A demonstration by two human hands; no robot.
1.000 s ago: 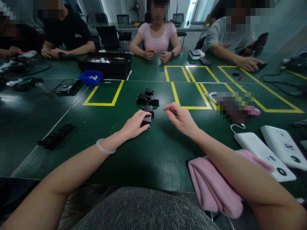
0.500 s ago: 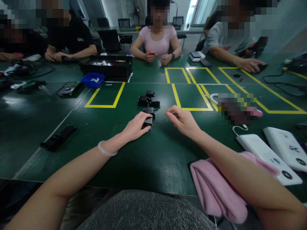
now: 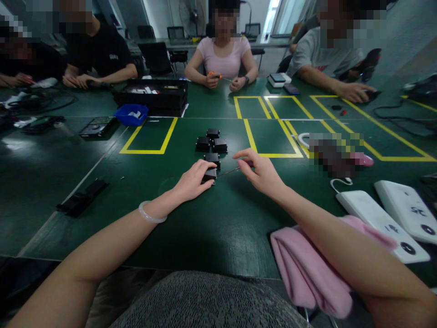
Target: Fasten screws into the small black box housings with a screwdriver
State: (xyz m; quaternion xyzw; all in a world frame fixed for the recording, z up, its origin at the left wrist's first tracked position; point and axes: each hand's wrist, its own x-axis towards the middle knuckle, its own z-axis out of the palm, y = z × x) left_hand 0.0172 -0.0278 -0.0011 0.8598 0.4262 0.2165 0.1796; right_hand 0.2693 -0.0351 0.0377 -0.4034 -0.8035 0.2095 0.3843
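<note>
My left hand (image 3: pixel 193 181) is closed over a small black box (image 3: pixel 209 175) that rests on the green table (image 3: pixel 205 218). My right hand (image 3: pixel 261 172) pinches the handle of a thin screwdriver (image 3: pixel 228 171), whose tip points left at that box. Just beyond lies another black box (image 3: pixel 212 159), and three more black boxes (image 3: pixel 211 140) sit in a cluster farther out. A pale bangle circles my left wrist.
A folded pink cloth (image 3: pixel 307 269) lies under my right forearm, with two white devices (image 3: pixel 392 218) to its right. Black strips (image 3: pixel 82 196) lie at left. A black tray (image 3: pixel 152 93) and blue bin (image 3: pixel 131 114) stand farther back. Several people sit around the table's far side.
Both hands stay on the box and the screwdriver; my right hand's fingers shifted slightly. The camera view has tilted a little.
</note>
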